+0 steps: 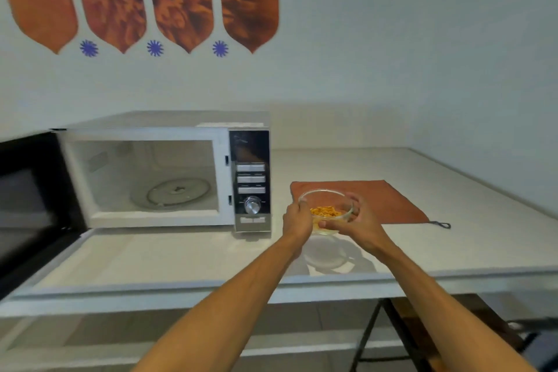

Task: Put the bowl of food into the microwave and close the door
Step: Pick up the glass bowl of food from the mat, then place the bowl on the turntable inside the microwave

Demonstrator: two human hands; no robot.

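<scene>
A clear glass bowl [327, 201] with orange food in it hangs a little above the counter, right of the microwave. My left hand [297, 220] grips its left side and my right hand [359, 225] grips its right side and front. The bowl casts a round shadow on the counter below it. The white microwave [145, 133] stands at the left with its cavity open and a glass turntable [178, 193] inside. Its dark door [27, 196] is swung out to the far left. The control panel [250, 181] with a knob faces me.
An orange cloth [383, 196] with a dark loop lies on the white counter [453, 251] behind the bowl. A wall runs behind and to the right. The counter's front edge is near me, with dark folding legs [371, 332] below it.
</scene>
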